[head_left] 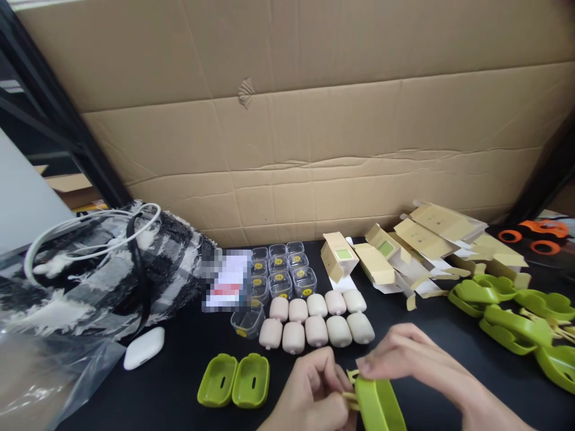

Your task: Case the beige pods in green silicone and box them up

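a large creased cardboard sheet [314, 120] stood upright behind the black table [184, 344], with black metal posts [42, 81] at its left and right edges. on the left lay a shaggy cloth [182, 254] in black, grey and white, a looped white cable [29, 260] resting over it. a rounded white case [144, 348] lay beside a clear plastic bag [67, 377]. an orange toy vehicle [545, 228] stood at the far right.

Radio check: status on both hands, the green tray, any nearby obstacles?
Left hand holding pale prongs. Right hand touching end of green tray. Tray partly cut off by frame's bottom. Pale rounded containers just beyond hands; no evident obstruction.
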The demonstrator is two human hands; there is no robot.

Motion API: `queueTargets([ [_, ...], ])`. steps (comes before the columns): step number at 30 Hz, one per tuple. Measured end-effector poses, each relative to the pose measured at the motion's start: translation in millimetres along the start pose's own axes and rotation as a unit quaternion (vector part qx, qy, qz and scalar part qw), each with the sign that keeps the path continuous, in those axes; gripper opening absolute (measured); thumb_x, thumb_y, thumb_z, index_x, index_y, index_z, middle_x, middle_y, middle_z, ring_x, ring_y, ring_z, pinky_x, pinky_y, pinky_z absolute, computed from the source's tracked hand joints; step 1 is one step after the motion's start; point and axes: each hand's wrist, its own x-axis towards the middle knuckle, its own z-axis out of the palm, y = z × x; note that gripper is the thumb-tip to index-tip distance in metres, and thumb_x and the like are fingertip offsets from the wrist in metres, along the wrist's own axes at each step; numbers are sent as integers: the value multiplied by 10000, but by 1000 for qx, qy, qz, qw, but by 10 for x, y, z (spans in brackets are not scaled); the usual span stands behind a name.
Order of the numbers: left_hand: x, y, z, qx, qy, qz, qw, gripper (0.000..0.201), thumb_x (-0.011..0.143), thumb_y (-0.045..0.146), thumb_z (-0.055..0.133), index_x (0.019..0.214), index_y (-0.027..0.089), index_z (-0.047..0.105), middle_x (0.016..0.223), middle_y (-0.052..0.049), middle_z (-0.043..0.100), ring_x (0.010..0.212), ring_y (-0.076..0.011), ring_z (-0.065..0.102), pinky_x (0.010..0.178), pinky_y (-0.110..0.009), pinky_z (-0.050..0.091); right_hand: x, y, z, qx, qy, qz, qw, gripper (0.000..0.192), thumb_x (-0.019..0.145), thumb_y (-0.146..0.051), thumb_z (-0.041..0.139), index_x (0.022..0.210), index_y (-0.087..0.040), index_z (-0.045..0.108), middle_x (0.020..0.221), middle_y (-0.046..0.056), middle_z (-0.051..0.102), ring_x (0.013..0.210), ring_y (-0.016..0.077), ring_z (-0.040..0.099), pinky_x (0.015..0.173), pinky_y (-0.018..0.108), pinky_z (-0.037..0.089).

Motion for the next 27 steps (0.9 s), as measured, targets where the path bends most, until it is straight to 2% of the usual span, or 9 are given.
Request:
queueTargets([
  [4, 11, -30, -49, 17, -8, 27, 999, 362, 711, 415, 728, 760, 191, 448, 625, 76, 547, 337, 3, 426, 357, -125, 328, 29, 38, -151, -36, -22, -33, 999, 569, 723, -197, 770, 1212, -322, 510, 1127, 35, 658, 984, 208, 670, 805, 253, 580],
  [7, -36, 12, -59, 34, -4, 51, 998, 438, 790, 554, 625, 1020, 226, 449, 775, 56, 573, 341, 19, 399, 375, -134, 360, 43, 67, -244, -104, 37, -60, 992, 549, 803, -163, 645, 1305, -303, 472, 1209, 92, 597, 1074, 235, 636, 854, 283, 574],
  [9, -67, 36, -40, 33, -21, 57, 998, 581, 760, 600, 633, 1151, 241, 397, 806, 23, 615, 389, -12, 465, 421, -157, 394, 64, 55, -247, -134, 57, -68, 987, 613, 788, -154, 628, 1353, -274, 425, 1187, 111, 613, 1063, 256, 641, 857, 309, 579],
  [12, -87, 14, 2, -16, -59, 19, 998, 819, 627, 575, 771, 1245, 240, 350, 817, -6, 657, 531, -77, 585, 558, -217, 456, 95, -12, -149, -118, 15, -55, 991, 756, 720, -173, 686, 1387, -248, 339, 1170, 97, 657, 1009, 258, 671, 845, 313, 589],
  [16, -77, -53, 18, -27, -62, -15, 998, 610, 682, 465, 779, 1142, 178, 500, 773, -34, 682, 717, -155, 662, 710, -285, 466, 109, -60, -7, -100, -58, -55, 992, 725, 709, -134, 689, 1345, -235, 358, 1110, 73, 698, 958, 212, 689, 838, 266, 573],
  [19, -67, -42, 7, -44, -32, -72, 996, 433, 751, 434, 727, 1040, 185, 522, 798, -52, 718, 630, -127, 660, 613, -237, 448, 137, 27, -26, -90, -34, -45, 994, 570, 790, -173, 611, 1310, -221, 383, 1143, 85, 675, 1004, 201, 666, 817, 262, 564],
  [22, -71, -4, 16, -50, -13, -104, 993, 445, 738, 466, 729, 997, 185, 500, 795, -69, 743, 523, -90, 623, 561, -211, 432, 181, 185, -88, -141, -16, 24, 990, 312, 864, -154, 523, 1165, -235, 508, 1028, 61, 684, 944, 203, 666, 809, 336, 547],
  [24, -80, 12, 36, -22, -8, -93, 995, 468, 725, 511, 723, 968, 173, 510, 752, -76, 745, 493, -74, 586, 540, -195, 405, 195, 284, -93, -198, -55, 59, 977, 231, 862, -181, 565, 1089, -226, 567, 933, 52, 690, 871, 223, 675, 795, 394, 534],
  [27, -95, 19, 68, 19, 5, -83, 996, 497, 702, 558, 717, 939, 164, 530, 710, -66, 736, 469, -57, 518, 509, -182, 350, 177, 391, -27, -251, -104, 70, 960, 330, 820, -267, 667, 1129, -195, 574, 970, 85, 705, 880, 269, 688, 783, 442, 532],
])
